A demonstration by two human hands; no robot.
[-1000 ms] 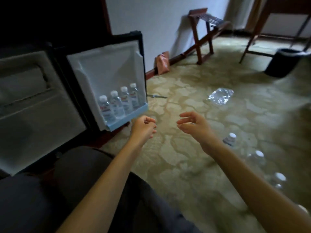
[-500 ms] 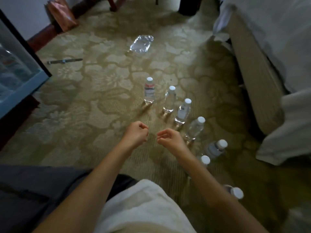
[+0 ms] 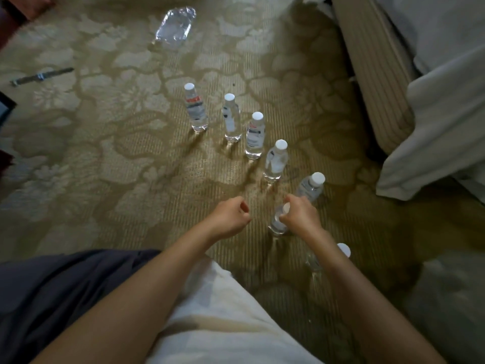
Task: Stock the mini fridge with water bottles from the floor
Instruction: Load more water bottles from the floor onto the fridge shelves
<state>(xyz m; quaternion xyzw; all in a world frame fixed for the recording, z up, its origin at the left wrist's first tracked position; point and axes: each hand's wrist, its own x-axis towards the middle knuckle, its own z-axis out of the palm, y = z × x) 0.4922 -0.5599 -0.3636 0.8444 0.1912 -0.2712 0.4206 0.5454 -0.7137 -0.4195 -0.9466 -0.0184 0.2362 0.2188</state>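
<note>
**Now: right hand on a bottle near your end of the row**

Your right hand (image 3: 299,219) is clamped on a bottle (image 3: 277,225), fingers curled over its neck just under the cap (image 3: 286,206). It stands on the floor (image 3: 131,179), second from your end of a curved row of bottles (image 3: 255,135), all upright and capped. Your left hand (image 3: 231,219) hovers just beside it, fingers curled in on nothing.

Judging by the clear, full look, expect each bottle to be weighty for its size. The walls are probably thin and dent under a squeeze, and the smooth skin may slip. The neck hold will likely lift it, but the body could swing. A grip round the labelled middle should carry steadier and set it down straighter in the fridge. The bottles stand close together, so a careless lift could topple a neighbour.

Hard to read: the nearest bottle (image 3: 343,250) is half behind your right forearm. The hand itself hides how firmly your fingers close on the neck. The fridge is out of sight, save a dark corner (image 3: 5,107) at the left edge that may be its door; I cannot tell. A crumpled clear wrap (image 3: 175,24) lies well apart, beyond the row.
</note>
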